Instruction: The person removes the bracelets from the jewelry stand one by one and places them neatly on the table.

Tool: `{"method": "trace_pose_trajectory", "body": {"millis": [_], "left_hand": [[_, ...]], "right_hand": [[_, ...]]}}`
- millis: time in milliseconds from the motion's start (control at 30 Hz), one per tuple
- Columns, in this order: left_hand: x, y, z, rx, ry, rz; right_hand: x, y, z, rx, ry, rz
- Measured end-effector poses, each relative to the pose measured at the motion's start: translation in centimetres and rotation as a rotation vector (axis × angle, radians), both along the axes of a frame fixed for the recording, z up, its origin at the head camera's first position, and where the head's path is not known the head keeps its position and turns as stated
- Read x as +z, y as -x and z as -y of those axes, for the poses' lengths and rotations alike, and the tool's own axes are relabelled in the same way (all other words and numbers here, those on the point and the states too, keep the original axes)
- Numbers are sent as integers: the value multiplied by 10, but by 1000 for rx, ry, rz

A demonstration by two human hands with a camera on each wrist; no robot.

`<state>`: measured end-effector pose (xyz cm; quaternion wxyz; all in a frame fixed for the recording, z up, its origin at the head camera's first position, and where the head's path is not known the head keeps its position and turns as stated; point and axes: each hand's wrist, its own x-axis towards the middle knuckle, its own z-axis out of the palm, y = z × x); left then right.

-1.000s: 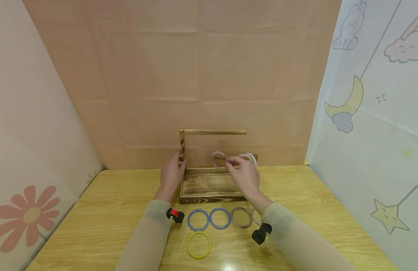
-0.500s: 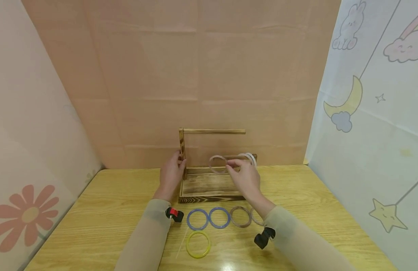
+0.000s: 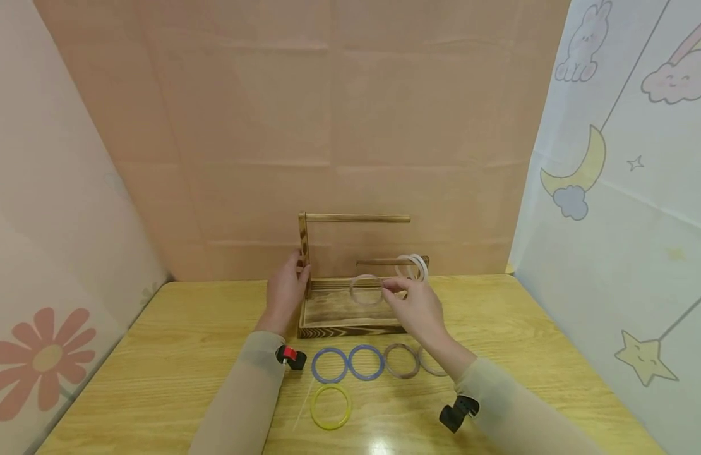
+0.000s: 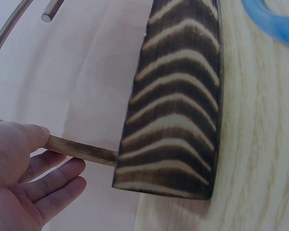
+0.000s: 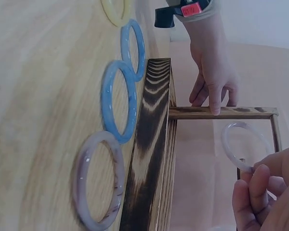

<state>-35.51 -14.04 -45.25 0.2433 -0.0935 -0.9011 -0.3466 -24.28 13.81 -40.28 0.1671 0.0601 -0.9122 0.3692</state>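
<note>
A wooden bangle stand has a tray base (image 3: 350, 331), an upright post (image 3: 304, 237) at left and an upper rod (image 3: 356, 218). My left hand (image 3: 286, 289) holds the post, its thumb on one side and fingers behind, as the left wrist view shows. Two white bangles (image 3: 424, 270) hang at the right end of the lower rod (image 3: 376, 261). Between thumb and fingertips my right hand (image 3: 417, 309) pinches a pale translucent bangle (image 5: 225, 142). This bangle is in front of and below the lower rod, off both rods, over the tray.
On the table in front of the stand lie two blue bangles (image 3: 313, 366), a brown-purple bangle (image 3: 386, 361), a yellow bangle (image 3: 313, 407) and a pale bangle (image 3: 421, 363) partly behind the right forearm. A peach cloth (image 3: 242, 158) hangs behind the table (image 3: 185, 354).
My right hand has drawn the pale bangle down and toward me, away from the lower rod, whose left end now shows. The left hand stays on the post.
</note>
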Motion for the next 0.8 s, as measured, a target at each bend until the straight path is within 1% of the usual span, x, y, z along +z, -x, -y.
{"method": "trace_pose_trajectory", "body": {"millis": [300, 533, 800], "left_hand": [[-2, -1, 0, 4, -5, -4], [-3, -4, -1, 4, -5, -7], [-2, -7, -4, 8, -2, 6]], "right_hand": [[-5, -19, -11, 49, -25, 56], [-11, -34, -20, 85, -53, 62], [-17, -49, -29, 108, -15, 167]]}}
